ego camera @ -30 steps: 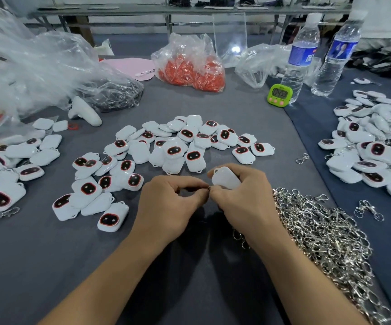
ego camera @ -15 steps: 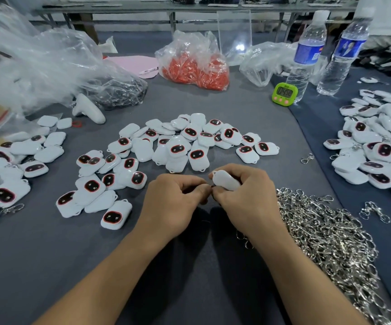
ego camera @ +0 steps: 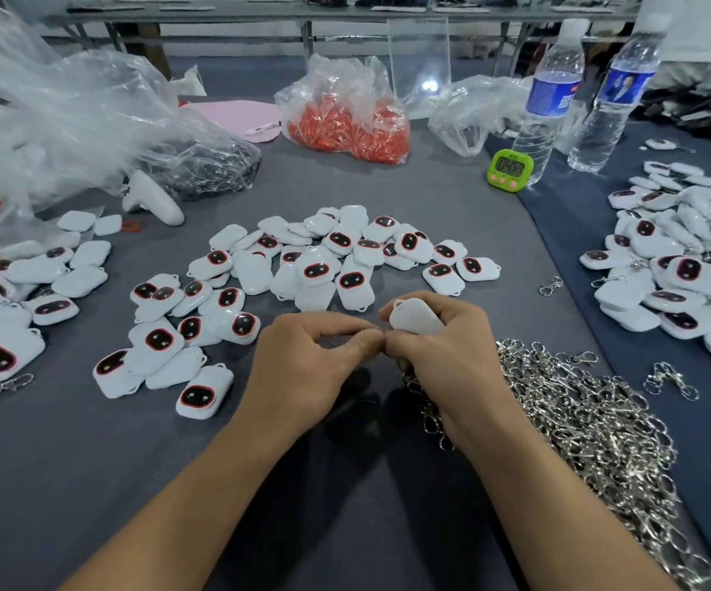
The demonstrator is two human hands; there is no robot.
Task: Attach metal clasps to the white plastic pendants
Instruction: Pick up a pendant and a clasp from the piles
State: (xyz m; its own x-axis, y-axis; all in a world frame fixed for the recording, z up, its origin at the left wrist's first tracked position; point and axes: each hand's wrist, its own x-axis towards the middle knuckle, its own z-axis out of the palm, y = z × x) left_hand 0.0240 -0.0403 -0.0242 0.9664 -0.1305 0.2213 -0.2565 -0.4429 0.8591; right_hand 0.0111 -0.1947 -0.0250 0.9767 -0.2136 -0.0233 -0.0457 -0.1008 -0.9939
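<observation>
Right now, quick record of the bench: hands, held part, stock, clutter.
left hand: fingertips pinched against the right hand's; what they hold is hidden
right hand: grips pendant
clasp pile: beside right hand
loose pendants: heap beyond the hands
clutter: timer, two bottles, bag of red parts

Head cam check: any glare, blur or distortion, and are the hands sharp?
Head view: wide-angle bowing toward the edges; glare spot on the clear acrylic stand; big plastic bag at left looks smeared; left hand and right hand are sharp, with soft shadows falling toward the camera; the held pendant is washed-out white with little surface detail.
</observation>
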